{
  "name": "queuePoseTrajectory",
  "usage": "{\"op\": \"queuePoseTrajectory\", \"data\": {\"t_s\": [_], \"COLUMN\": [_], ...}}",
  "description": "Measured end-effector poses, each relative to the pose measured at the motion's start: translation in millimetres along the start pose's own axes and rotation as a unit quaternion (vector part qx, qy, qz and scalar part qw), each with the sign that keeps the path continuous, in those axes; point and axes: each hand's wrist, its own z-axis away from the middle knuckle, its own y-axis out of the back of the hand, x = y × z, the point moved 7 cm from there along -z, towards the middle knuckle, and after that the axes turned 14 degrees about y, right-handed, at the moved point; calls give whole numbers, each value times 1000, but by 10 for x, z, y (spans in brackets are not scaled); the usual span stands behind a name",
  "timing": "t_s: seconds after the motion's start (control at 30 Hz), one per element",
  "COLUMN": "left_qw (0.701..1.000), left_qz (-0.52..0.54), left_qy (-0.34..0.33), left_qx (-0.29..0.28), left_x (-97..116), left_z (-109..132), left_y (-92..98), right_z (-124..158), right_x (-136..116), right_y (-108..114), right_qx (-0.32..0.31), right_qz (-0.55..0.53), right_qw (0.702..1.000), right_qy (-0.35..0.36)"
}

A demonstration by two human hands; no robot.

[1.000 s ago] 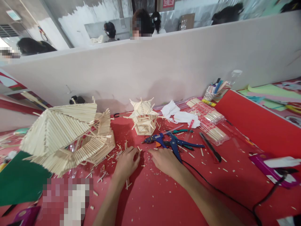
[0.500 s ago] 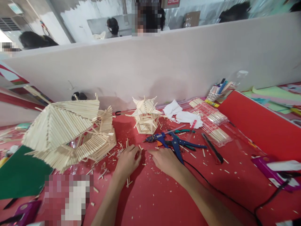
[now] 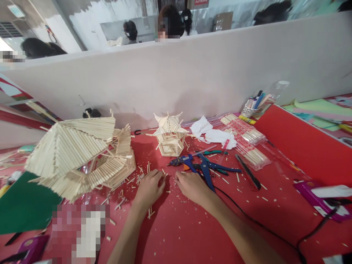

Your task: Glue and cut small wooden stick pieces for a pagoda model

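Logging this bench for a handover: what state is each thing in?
left hand: palm down, fingers curled among stick scraps
right hand: palm down beside glue gun
glue gun: lying down, corded
small stick pavilion: upright
big stick house: tilted

Stick-littered red table [image 3: 192, 234]

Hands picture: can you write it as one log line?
left hand: on red table, by stick bits | right hand: beside blue glue gun | small stick house: behind
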Motion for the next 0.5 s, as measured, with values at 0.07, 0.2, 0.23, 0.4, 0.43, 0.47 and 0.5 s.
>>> {"op": "queuePoseTrajectory", "data": {"t_s": [0.07, 0.2, 0.23, 0.4, 0.43, 0.47, 0.5], "left_qw": [1000, 1000, 1000, 997, 997, 997, 997], "left_qz": [-1, 7, 12, 26, 27, 27, 27], "left_qy": [-2, -14, -22, -65, -68, -70, -70], "left_qx": [0, -3, -6, -24, -25, -26, -26], "left_x": [0, 14, 26, 96, 105, 112, 118], "left_z": [2, 5, 7, 24, 26, 28, 28], "left_y": [0, -9, -17, -76, -83, -88, -89], "right_z": [11, 65, 90, 270, 300, 325, 343], "right_x": [23, 82, 89, 127, 137, 145, 153], "right_y": [60, 237, 289, 455, 472, 488, 502], "right_qx": [40, 185, 233, 422, 444, 463, 478], "right_qz": [-34, -152, -190, -365, -382, -392, -399], "right_qw": [999, 971, 954, 826, 806, 791, 778], "right_qy": [-10, -7, 7, 75, 79, 81, 82]}}
